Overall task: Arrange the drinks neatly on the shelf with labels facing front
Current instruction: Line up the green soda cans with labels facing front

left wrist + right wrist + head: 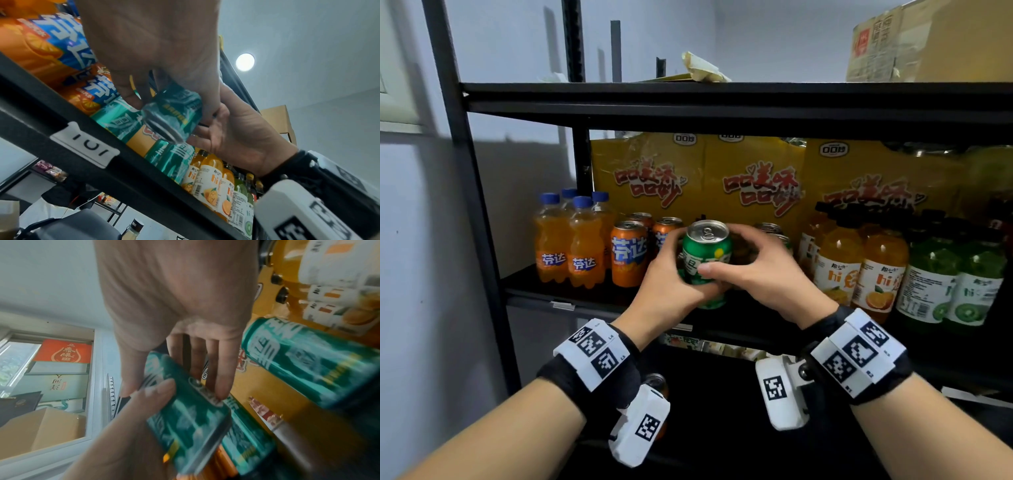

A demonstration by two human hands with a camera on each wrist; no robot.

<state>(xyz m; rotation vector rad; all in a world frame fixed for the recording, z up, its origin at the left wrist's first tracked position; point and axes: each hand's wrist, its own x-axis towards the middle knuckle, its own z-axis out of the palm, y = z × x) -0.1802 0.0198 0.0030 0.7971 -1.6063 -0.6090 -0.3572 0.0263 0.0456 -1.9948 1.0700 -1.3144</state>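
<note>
Both hands hold one green can (707, 260) upright above the shelf's (599, 301) front edge: left hand (671, 291) fingers curl round its left side, right hand (767, 274) fingers round its right, between orange cans (628, 257) and juice bottles (880, 274).

Both forearms are bare, with no sleeves. The left hand (671, 291) and the right hand (767, 277) are ungloved. Each wrist wears a black fabric band (571, 380) carrying white rectangular plates printed with black square-patterned markers (594, 353) and small lettering at the plate edges. Under each wrist hangs a white, boxy camera housing (640, 425) bearing one more black-and-white marker; the right one (780, 390) shows a round dark screw or knob beside its bracket
</note>
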